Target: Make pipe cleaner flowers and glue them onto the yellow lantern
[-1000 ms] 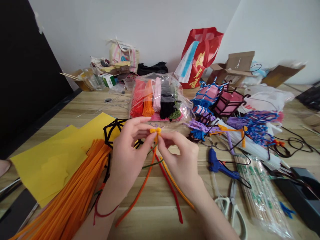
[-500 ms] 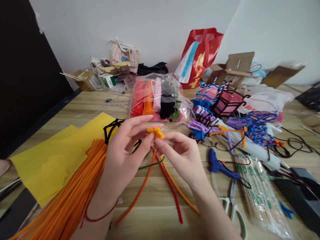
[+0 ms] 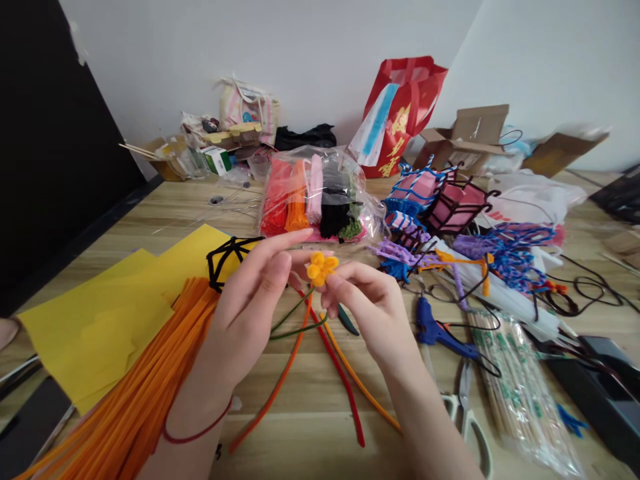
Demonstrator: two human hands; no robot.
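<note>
Head view: the right hand (image 3: pixel 373 317) closed its fingers on a yellow pipe-cleaner flower (image 3: pixel 321 266) above the desk (image 3: pixel 310 433), the left hand (image 3: pixel 245 313) open beside it; a light grip just under the petals seemed best to spare the loops

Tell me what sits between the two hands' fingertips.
A yellow pipe-cleaner flower, pinched by the right hand, close beside the left hand; the head view shows it.

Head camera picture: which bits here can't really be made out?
- Head view, yellow pipe-cleaner flower: stem hidden by fingers of the right hand; contact with the left hand unclear.
- Head view, scissors: handles cut by the bottom edge.
- Head view, far-right cardboard box: blurred.
- Head view, black frame: partly behind left hand.
</note>
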